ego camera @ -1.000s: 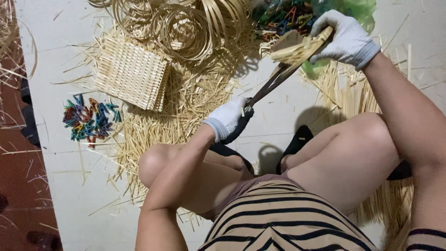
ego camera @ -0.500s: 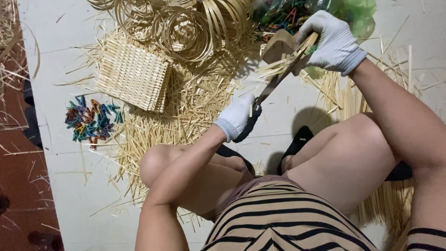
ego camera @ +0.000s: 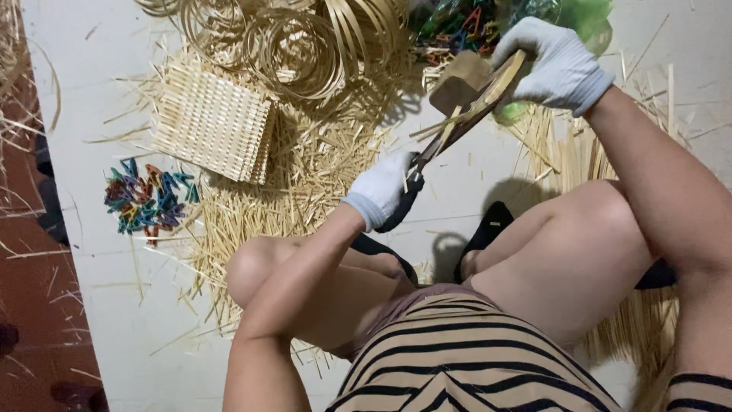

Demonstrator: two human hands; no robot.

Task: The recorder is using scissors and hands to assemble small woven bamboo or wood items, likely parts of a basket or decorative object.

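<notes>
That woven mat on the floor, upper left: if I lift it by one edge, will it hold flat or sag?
The woven mat looks made of thin pale slats packed tightly, so it would probably stay fairly flat, with slight flex. It seems light for its size. Its loose slat ends stick out at the edges, so they may snag the straw litter it lies on, or slip out.

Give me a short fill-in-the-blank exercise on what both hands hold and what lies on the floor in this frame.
1. Both hands wear white ____.
2. The left hand grips the handles of a pair of ____.
3. The right hand holds a flat bundle of bamboo strips against a small ____ block.
4. Beside the woven mat lies a heap of colourful ____.

Missing words: gloves; scissors; wooden; clips
</notes>
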